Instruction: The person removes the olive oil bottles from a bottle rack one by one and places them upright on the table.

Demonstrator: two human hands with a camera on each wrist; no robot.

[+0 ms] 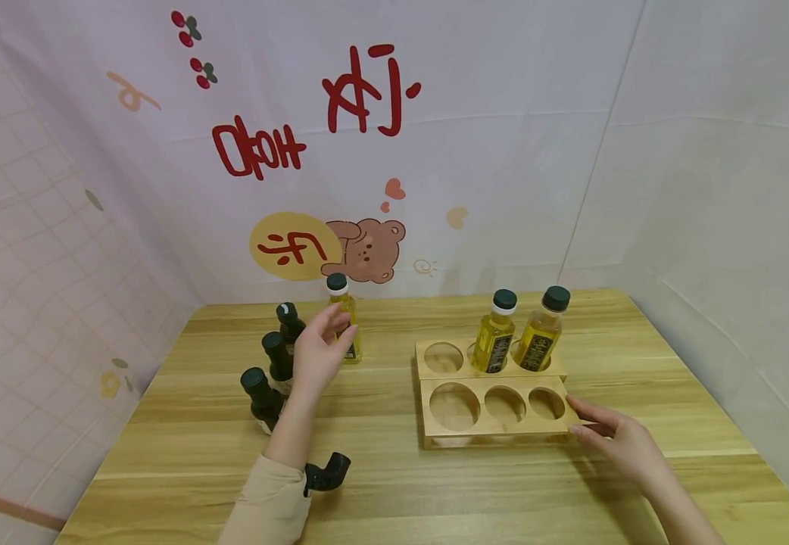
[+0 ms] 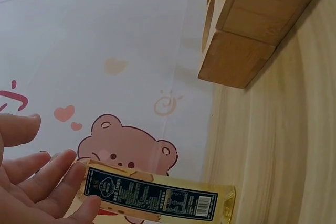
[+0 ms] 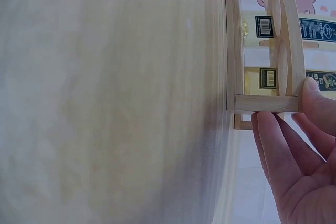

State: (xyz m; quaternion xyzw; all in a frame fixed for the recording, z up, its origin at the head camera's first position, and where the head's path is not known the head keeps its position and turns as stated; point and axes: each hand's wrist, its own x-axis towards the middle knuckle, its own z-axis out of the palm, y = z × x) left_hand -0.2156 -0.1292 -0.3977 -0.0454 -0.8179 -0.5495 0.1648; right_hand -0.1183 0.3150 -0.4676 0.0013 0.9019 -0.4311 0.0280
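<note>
A clear bottle of yellow oil with a dark green cap [image 1: 337, 283] stands near the back wall. My left hand [image 1: 322, 344] is at it, overlapping its middle in the head view. In the left wrist view the fingers lie loosely extended beside the dark label of the oil bottle [image 2: 152, 195], the thumb held apart. A two-tier wooden rack [image 1: 469, 435] with round holes stands to the right. Two more yellow oil bottles [image 1: 494, 333] sit in its back row. My right hand [image 1: 622, 446] grips the rack's right end, thumb [image 3: 317, 103] on the upper board and fingers against the side.
Several dark green bottles [image 1: 263, 397] stand in a row left of my left forearm. A black strap piece [image 1: 327, 473] juts from the left wrist. The wood-grain table [image 1: 381, 492] meets a printed cloth wall [image 1: 503, 189] behind.
</note>
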